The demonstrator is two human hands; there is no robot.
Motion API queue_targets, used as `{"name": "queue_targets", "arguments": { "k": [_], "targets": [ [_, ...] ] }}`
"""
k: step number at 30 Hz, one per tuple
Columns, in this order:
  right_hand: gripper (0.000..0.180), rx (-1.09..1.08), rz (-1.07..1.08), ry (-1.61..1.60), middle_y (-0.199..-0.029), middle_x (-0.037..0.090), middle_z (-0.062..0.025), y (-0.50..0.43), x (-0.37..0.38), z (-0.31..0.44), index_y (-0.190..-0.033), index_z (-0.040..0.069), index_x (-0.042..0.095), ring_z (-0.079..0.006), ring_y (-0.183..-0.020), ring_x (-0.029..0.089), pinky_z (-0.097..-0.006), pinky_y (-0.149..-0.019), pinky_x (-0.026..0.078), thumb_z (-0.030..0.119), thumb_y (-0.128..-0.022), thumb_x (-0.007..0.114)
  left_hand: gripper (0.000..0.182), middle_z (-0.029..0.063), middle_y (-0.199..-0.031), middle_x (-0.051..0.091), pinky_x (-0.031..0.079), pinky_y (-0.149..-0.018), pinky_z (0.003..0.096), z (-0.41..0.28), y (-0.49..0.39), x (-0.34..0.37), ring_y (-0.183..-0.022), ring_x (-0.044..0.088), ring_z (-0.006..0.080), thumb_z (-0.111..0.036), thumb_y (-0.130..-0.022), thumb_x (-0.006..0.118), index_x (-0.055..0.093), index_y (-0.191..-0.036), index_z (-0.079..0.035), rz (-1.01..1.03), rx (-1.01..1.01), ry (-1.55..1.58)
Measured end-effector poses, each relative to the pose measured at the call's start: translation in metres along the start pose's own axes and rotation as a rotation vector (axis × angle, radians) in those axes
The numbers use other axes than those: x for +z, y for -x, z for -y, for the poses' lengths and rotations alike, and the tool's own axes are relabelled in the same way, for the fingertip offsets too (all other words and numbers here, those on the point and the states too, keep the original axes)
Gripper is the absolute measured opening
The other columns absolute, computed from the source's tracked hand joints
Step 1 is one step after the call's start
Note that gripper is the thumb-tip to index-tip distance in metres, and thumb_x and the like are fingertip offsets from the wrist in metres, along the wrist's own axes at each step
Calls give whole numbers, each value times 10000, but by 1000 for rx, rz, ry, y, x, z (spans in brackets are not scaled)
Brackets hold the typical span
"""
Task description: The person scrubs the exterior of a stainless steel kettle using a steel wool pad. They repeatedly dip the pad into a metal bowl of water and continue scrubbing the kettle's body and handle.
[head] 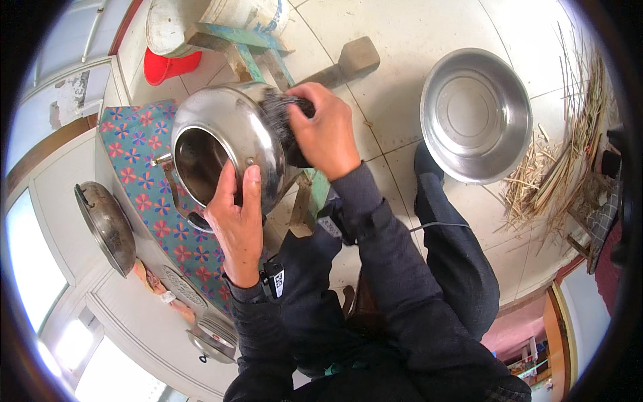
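Note:
A stainless steel kettle (251, 135) lies tilted on its side, its round opening facing left with no lid on it. My left hand (236, 221) grips the opening's rim, the thumb on the outer wall and some fingers inside. Its handle (173, 188) hangs at the left of the opening, partly behind my hand. In my right hand (324, 128) is a dark, shiny wad (281, 113), perhaps scouring wool, pressed to the kettle's side near the base. That hand and the wad are blurred. Under the kettle, a wooden stool or bench (236, 35) with worn green paint is partly hidden.
A steel basin (474, 115) stands on the tiled floor to the right. Beyond it lies a heap of straw stalks (557, 176). A flower-patterned cloth (145, 166) covers a surface at left, near a pan lid (108, 228). White buckets (171, 27) and a red container (168, 68) are at upper left.

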State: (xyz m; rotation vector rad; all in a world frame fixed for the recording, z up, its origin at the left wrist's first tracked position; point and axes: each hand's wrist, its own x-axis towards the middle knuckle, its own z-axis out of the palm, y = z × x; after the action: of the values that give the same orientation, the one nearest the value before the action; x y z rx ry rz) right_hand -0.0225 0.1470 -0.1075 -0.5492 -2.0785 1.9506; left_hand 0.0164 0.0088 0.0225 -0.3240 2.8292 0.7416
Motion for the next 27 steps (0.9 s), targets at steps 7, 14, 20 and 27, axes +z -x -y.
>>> {"name": "queue_targets", "arguments": {
  "k": [7, 14, 20, 27],
  "targets": [
    [113, -108, 105, -162, -998, 701, -207, -1, 1, 0, -970, 3, 711, -426, -1011, 654, -458, -887, 527, 48, -867, 710, 409, 61, -1070, 753, 512, -890, 276, 1, -2, 3, -965, 594, 85, -246, -1088, 655, 670, -1365, 54, -8, -3, 78],
    [166, -13, 71, -90, -1023, 718, -207, -11, 20, -23, -1031, 16, 752, -415, -1041, 664, -475, -934, 523, 56, -892, 670, 371, 107, -872, 694, 518, -760, 305, 1, -2, 7, -805, 552, 106, -243, -1050, 703, 678, -1264, 59, -106, 75, 67],
    [232, -30, 22, -37, -1085, 728, -203, -13, 18, -26, -1143, 20, 750, -390, -1005, 706, -420, -903, 551, 51, -941, 641, 380, 96, -882, 698, 521, -776, 307, 1, -2, 5, -817, 552, 109, -226, -1047, 708, 672, -1266, 82, -92, 61, 19],
    [199, -84, 157, -128, -1052, 705, -210, 32, -22, -20, -1052, 14, 763, -412, -1008, 692, -445, -907, 550, 81, -886, 677, 406, 64, -987, 733, 511, -820, 289, 1, -1, 5, -886, 573, 100, -255, -1072, 670, 674, -1325, 63, -77, 54, 55]
  ]
}}
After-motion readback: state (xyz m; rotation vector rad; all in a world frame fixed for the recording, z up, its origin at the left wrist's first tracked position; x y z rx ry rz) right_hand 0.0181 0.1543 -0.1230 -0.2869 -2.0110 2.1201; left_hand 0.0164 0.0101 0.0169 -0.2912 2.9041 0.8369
